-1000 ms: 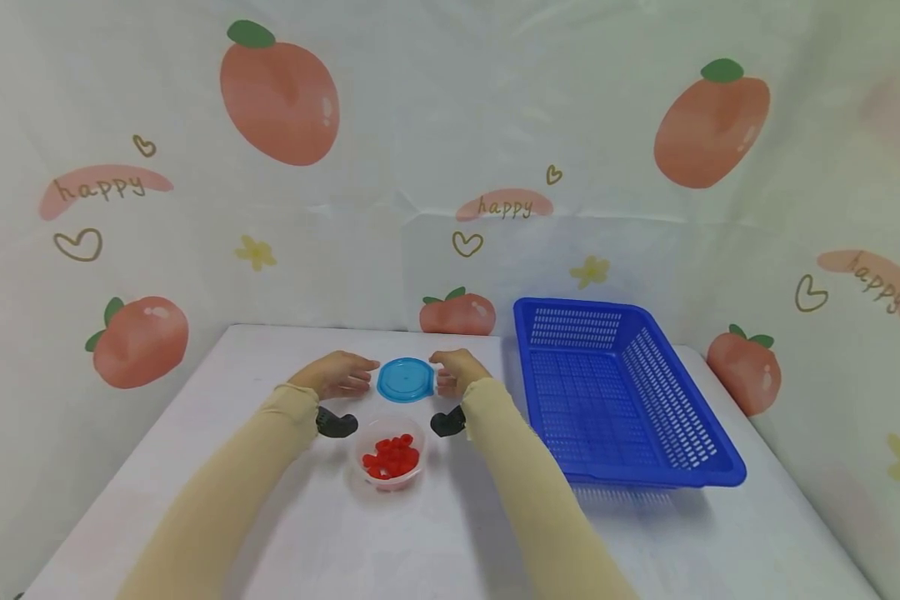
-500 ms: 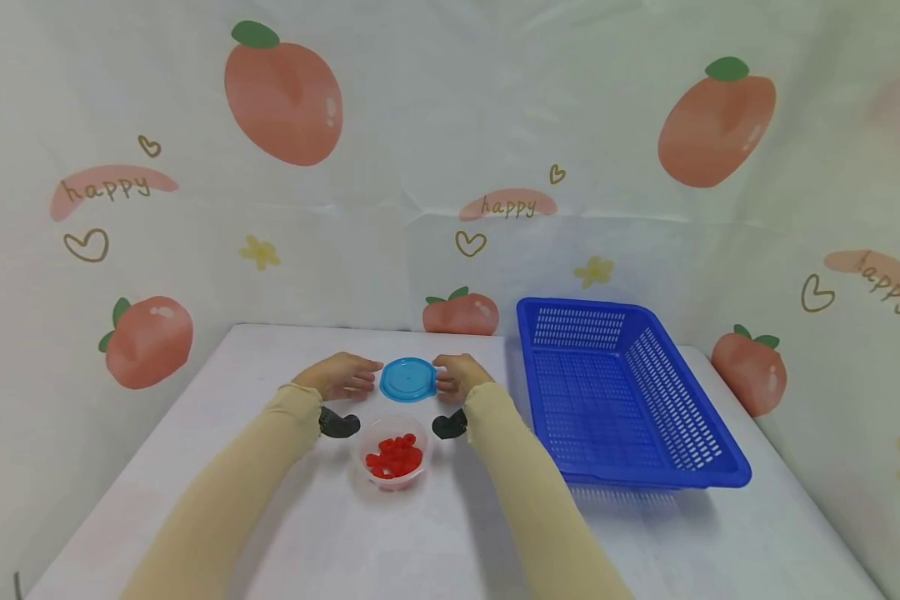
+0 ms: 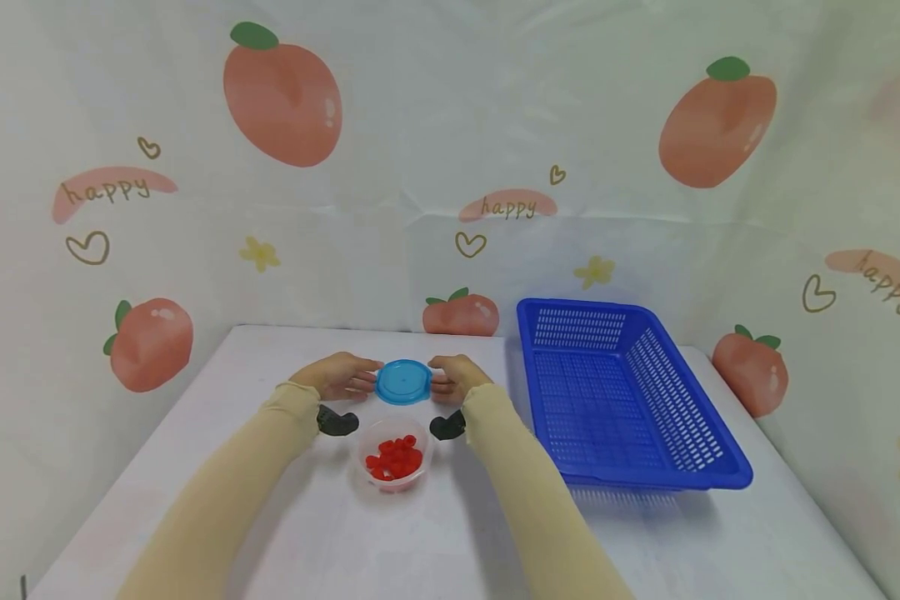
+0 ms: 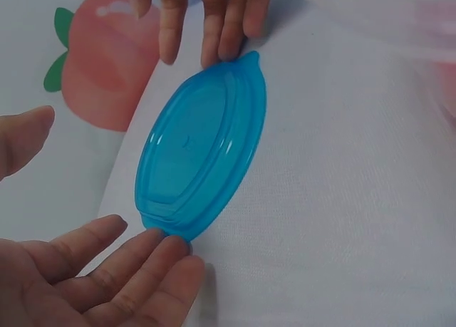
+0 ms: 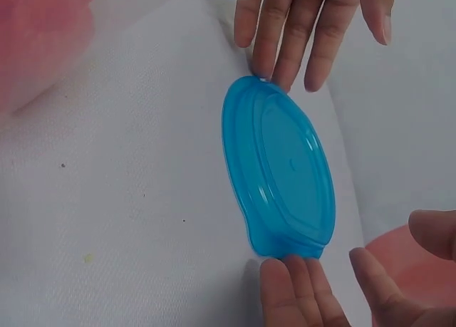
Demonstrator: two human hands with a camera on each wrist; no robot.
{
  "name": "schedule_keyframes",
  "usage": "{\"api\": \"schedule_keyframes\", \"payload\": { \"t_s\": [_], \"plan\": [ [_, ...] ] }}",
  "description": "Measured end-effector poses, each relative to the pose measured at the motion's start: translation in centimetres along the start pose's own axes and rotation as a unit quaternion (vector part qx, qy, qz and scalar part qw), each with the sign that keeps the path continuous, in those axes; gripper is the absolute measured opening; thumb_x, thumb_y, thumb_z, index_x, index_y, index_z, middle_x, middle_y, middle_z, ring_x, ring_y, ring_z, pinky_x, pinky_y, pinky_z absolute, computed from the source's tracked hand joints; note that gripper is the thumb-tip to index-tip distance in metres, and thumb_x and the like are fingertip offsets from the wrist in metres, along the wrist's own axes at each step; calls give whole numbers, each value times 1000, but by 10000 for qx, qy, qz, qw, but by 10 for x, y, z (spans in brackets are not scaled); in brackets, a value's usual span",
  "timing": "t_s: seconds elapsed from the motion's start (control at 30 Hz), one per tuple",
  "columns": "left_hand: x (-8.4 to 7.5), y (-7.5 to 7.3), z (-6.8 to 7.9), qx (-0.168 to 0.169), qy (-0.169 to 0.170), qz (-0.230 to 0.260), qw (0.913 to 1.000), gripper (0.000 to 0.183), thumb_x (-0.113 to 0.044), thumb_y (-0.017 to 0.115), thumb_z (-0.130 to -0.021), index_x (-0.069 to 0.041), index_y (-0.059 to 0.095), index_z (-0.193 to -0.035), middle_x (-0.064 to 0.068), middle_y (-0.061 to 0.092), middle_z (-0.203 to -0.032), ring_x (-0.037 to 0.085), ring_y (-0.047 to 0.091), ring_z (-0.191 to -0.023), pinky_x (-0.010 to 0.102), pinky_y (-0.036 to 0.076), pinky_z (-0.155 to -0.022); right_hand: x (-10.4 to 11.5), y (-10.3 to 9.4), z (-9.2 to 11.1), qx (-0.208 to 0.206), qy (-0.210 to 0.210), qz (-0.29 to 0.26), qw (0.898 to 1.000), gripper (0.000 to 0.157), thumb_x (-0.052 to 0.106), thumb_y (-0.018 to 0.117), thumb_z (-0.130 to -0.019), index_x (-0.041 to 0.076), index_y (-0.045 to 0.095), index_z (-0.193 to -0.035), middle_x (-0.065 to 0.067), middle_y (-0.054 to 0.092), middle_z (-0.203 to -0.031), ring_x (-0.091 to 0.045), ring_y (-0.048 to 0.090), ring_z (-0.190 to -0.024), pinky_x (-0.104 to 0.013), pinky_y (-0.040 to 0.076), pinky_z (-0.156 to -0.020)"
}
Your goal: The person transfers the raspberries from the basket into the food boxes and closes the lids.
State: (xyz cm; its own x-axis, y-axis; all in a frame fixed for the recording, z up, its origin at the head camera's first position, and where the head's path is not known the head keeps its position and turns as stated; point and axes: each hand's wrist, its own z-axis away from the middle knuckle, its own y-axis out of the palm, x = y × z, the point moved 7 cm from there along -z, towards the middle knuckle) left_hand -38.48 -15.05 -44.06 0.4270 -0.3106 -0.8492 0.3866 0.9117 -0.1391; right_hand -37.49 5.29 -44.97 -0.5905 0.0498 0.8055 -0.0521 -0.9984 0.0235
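Note:
A blue translucent plastic lid (image 3: 403, 382) with a small tab lies on the white table between the two hands. From the left, the left hand (image 3: 340, 377) touches its edge with extended fingertips, the thumb held apart. The right hand (image 3: 456, 377) meets the opposite edge, by the tab, with its fingers fairly straight. Neither hand curls round the lid (image 4: 203, 149), and both wrist views show the fingertips against its rim. Nearer the body, between the wrists, stands a clear round bowl (image 3: 394, 486) holding several small red pieces (image 3: 396, 457).
To the right, a large blue perforated basket (image 3: 600, 480) stands on the white table (image 3: 450, 542). Behind the table hangs a pale cloth (image 3: 390, 125) printed with fruit and the word "happy". A black wrist strap piece shows beside each sleeve.
The right hand has shifted slightly left against the lid, and the lid has slid a little left to the left fingertips. Bowl and basket stay in place.

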Motion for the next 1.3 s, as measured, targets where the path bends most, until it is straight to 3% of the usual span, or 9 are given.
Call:
{"api": "schedule_keyframes", "payload": {
  "t_s": [0.37, 0.67, 1.03, 1.3],
  "plan": [
    [8, -6, -2, 0, -334, 1141, 9929, 68, -24, 58, -98, -2, 21, -150, 29, 35, -147, 41, 38, -136, 46, 37, -111, -3, 1, -2, 186, 21, -129, 9997, 47, 15, 62, -93, -1, 47, -135, -22, 57, -112, -29, 60, -107, -38, 54, -94],
    [13, -6, -3, 175, -386, 1215, 9917, 73, -24, 60, -96, -2, 17, -152, 29, 33, -147, 40, 36, -137, 45, 35, -112, -7, 2, -4, 277, 145, -184, 9993, 43, 14, 62, -93, 4, 48, -133, -17, 57, -107, -24, 60, -97, -38, 56, -89],
    [15, -4, 1, 189, -413, 1339, 9900, 66, -21, 59, -97, 1, 24, -149, 27, 34, -145, 37, 37, -136, 43, 34, -113, -8, 2, -7, 251, 286, -174, 9991, 40, 12, 62, -93, 3, 47, -130, -16, 56, -104, -23, 57, -93, -37, 56, -90],
    [15, -3, 2, 200, -386, 1294, 9906, 58, -17, 57, -97, 4, 33, -145, 21, 42, -134, 30, 43, -125, 43, 35, -113, -4, 2, -2, 231, 294, -44, 9993, 41, 13, 61, -94, 4, 47, -131, -14, 58, -98, -21, 59, -87, -35, 58, -84]
  ]
}}
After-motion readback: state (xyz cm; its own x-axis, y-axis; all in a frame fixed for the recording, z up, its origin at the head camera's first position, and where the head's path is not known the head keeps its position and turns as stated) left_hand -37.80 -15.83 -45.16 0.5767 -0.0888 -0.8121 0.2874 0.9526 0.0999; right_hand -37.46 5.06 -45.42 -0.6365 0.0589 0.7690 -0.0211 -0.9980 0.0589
